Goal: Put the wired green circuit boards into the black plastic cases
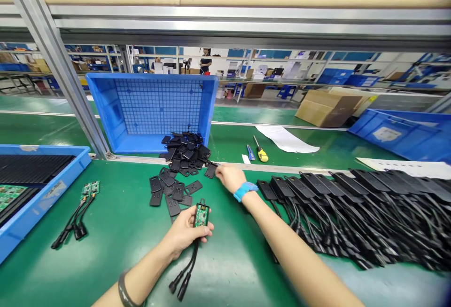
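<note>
My left hand [186, 232] is closed around a small black controller housing with a green circuit board [202, 215] showing in its open face. The board carries a small display, and two black cables [190, 269] with connectors hang below. Farther forward, my right hand [230, 177] pinches the edge of a flat black plastic cover [211, 170] beside the pile; its fingertips are partly hidden. Loose black covers [172, 192] lie scattered between my hands, and more covers [186, 149] spill from a blue crate [158, 105] tipped on its side.
Rows of black cased units with cables [324, 199] cover the right side. At left are two circuit boards with cables [90, 188] and a blue tray [45, 194]. A yellow screwdriver [261, 153], a blue cutter [250, 152] and paper [287, 138] lie beyond the metal rail.
</note>
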`<state>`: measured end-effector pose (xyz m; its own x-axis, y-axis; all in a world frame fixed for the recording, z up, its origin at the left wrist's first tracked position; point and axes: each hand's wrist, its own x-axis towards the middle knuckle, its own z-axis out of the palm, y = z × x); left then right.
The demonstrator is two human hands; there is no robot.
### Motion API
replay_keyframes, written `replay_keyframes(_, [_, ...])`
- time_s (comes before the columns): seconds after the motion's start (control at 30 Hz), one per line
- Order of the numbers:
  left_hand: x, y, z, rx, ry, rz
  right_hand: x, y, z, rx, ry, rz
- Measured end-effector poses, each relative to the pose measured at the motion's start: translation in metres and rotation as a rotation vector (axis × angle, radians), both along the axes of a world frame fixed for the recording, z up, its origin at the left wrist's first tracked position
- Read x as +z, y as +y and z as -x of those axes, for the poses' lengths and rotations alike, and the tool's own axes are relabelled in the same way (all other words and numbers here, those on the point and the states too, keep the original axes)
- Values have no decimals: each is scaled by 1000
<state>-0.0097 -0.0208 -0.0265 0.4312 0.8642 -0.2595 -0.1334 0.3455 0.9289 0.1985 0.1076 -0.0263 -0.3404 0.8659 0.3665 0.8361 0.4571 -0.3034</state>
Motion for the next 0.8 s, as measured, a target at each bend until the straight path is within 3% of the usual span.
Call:
replay_keyframes(0.1, [1, 1, 2, -13, -66, 23, -2, -7, 35, 264, -23, 46])
replay_keyframes(0.17, [1, 3, 4, -4, -71, 56, -5, -12, 51, 346, -30, 69])
replay_keyframes(0.27, [2, 5, 7, 24, -63, 72, -6, -20, 56, 303, -14, 84])
replay_keyframes(0.4, [1, 4, 8, 43, -78, 52, 2, -40, 41, 68, 87, 51])
replay_keyframes(0.5, [-2, 3, 8, 34, -81, 57, 11, -65, 32, -66, 463, 87])
replay_keyframes(0.57, [-4, 3, 7, 23, -87, 49, 15, -83, 32, -49, 806, 208])
replay_keyframes(0.63, [-6, 4, 7, 0, -95, 22, 15, -98, 37, 14, 1003, 343])
replay_keyframes(0.8, [-8, 8, 6, -36, -92, -66, 3, -119, 51, 107, 1058, 516])
